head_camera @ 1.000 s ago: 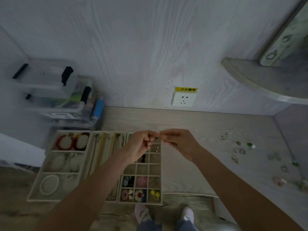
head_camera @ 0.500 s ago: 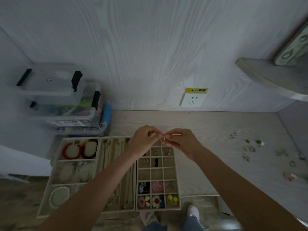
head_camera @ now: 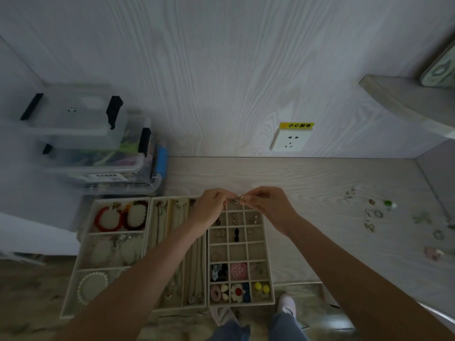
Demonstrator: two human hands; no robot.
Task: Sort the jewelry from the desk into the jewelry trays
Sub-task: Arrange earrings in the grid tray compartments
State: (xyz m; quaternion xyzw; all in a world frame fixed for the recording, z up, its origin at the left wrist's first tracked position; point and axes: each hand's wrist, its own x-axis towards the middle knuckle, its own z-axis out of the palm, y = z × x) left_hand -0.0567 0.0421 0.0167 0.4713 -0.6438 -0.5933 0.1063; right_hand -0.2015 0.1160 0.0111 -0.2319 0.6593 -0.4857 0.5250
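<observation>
My left hand (head_camera: 213,205) and my right hand (head_camera: 267,205) meet above the far edge of the small-compartment tray (head_camera: 256,251). Each pinches a small gold earring piece (head_camera: 239,199) at the fingertips. That tray holds earrings, hair clips and flower ornaments in its cells. Left of it lie a necklace tray (head_camera: 170,217) and a bracelet tray (head_camera: 118,232) with red and dark bracelets and a pearl one. Loose rings and earrings (head_camera: 373,212) are scattered on the desk at the right.
Stacked clear storage boxes (head_camera: 98,148) with black latches stand at the back left. A wall socket (head_camera: 289,141) with a yellow label is behind the desk. A shelf (head_camera: 403,102) juts out at the upper right. My feet (head_camera: 286,303) show below the desk edge.
The view shifted, so trays and hands sit further right in frame. Both hands stay together over the tray's far edge, and the small gold pieces between the fingertips look slightly pulled apart.
</observation>
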